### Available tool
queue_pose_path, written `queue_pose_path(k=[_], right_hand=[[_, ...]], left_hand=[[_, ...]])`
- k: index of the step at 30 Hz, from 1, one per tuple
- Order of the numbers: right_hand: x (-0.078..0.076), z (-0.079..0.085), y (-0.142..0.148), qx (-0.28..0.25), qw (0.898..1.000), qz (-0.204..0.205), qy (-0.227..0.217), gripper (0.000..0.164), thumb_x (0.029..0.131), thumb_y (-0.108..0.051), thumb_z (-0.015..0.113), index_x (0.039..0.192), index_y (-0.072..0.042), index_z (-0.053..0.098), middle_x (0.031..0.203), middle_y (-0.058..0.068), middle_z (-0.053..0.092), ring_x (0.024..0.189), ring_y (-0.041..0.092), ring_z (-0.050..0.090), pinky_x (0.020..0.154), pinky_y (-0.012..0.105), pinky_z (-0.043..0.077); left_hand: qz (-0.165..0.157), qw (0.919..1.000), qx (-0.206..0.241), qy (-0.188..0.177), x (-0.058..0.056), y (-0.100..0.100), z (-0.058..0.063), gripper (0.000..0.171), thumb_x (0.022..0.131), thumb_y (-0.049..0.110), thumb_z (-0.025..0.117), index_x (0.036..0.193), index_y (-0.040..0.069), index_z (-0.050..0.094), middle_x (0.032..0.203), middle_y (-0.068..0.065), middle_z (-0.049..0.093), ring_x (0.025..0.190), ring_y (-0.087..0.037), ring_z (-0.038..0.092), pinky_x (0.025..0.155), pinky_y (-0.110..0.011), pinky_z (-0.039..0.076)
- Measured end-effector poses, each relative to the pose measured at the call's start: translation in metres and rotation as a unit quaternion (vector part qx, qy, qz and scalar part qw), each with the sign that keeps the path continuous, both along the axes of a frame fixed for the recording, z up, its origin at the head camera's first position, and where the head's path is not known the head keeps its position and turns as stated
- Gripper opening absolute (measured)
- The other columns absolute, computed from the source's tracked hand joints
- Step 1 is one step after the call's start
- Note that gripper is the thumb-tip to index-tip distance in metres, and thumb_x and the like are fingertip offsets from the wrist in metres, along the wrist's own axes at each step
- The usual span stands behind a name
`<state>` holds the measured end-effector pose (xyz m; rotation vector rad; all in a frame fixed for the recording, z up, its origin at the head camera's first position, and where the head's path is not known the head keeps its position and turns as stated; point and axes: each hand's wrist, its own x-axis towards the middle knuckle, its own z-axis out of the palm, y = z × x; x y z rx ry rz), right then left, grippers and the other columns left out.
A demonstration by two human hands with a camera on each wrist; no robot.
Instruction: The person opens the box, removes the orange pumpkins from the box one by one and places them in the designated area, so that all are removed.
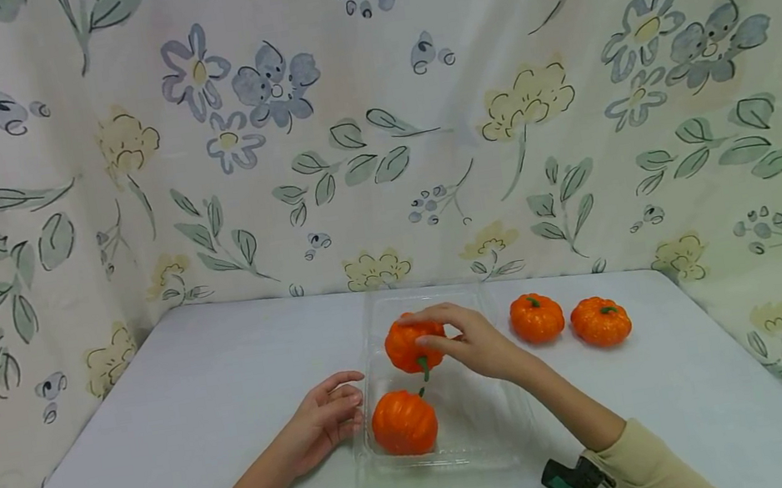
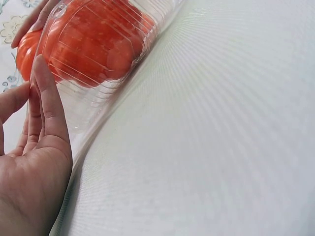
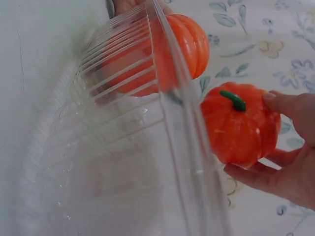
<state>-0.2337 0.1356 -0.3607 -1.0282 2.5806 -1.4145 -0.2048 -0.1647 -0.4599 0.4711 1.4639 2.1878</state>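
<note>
My right hand grips a small orange toy pumpkin with a green stem, over the far left part of a clear plastic tray. In the right wrist view, the thumb and fingers stand on either side of that pumpkin, beside the tray's rim. Another orange pumpkin lies tilted in the tray's near left corner, its stem toward the back. At the left wall rests my left hand, its fingers loosely extended. The left wrist view shows its fingertips right at the clear wall.
Two more orange pumpkins, one and another, stand upright on the white table to the right of the tray. A floral curtain hangs behind the table and along its sides.
</note>
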Motion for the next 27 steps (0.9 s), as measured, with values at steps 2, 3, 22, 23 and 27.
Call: queue_pose_path(k=[2, 3, 22, 23, 27], right_hand=[[-0.001, -0.001, 0.002, 0.003, 1.0, 0.003, 0.005, 0.036, 0.106, -0.019, 0.064, 0.142, -0.014, 0.067, 0.142, 0.008, 0.066, 0.133, 0.033, 0.056, 0.107, 0.059, 0.051], [-0.001, -0.002, 0.003, 0.003, 1.0, 0.005, 0.003, 0.035, 0.106, -0.018, 0.063, 0.141, -0.014, 0.067, 0.142, 0.008, 0.066, 0.133, 0.033, 0.056, 0.108, 0.059, 0.05], [0.001, -0.002, 0.028, -0.029, 0.996, 0.026, -0.086, 0.037, 0.111, -0.02, 0.055, 0.147, -0.012, 0.062, 0.142, 0.01, 0.066, 0.12, 0.03, 0.059, 0.092, 0.032, 0.059], [0.001, -0.002, 0.028, -0.032, 0.995, 0.024, -0.093, 0.037, 0.111, -0.021, 0.055, 0.147, -0.013, 0.061, 0.141, 0.01, 0.067, 0.118, 0.029, 0.06, 0.09, 0.031, 0.06], [0.003, -0.002, 0.032, -0.045, 0.992, 0.021, -0.119, 0.039, 0.111, -0.021, 0.055, 0.149, -0.012, 0.059, 0.139, 0.014, 0.066, 0.114, 0.029, 0.063, 0.089, 0.032, 0.062]], left_hand=[[-0.001, 1.0, -0.001, 0.001, 0.0, 0.0, 0.0, 0.026, 0.109, 0.002, 0.051, 0.133, 0.012, 0.05, 0.1, 0.005, 0.065, 0.081, -0.007, 0.067, 0.08, -0.02, 0.06], [-0.001, 1.0, -0.002, 0.001, 0.0, 0.0, 0.0, 0.026, 0.109, 0.003, 0.051, 0.133, 0.012, 0.049, 0.1, 0.005, 0.065, 0.081, -0.007, 0.067, 0.08, -0.02, 0.06], [0.004, 0.9999, -0.007, -0.006, 0.0, -0.001, 0.002, 0.026, 0.109, 0.003, 0.052, 0.134, 0.011, 0.049, 0.099, 0.006, 0.065, 0.08, -0.007, 0.066, 0.08, -0.02, 0.06], [0.004, 1.0, -0.005, -0.007, 0.001, 0.0, 0.002, 0.026, 0.109, 0.003, 0.052, 0.134, 0.011, 0.049, 0.099, 0.005, 0.065, 0.08, -0.007, 0.066, 0.08, -0.02, 0.06], [0.006, 0.9999, -0.004, -0.007, 0.001, 0.0, 0.002, 0.027, 0.108, 0.002, 0.052, 0.134, 0.009, 0.049, 0.099, 0.005, 0.065, 0.08, -0.007, 0.066, 0.08, -0.02, 0.06]])
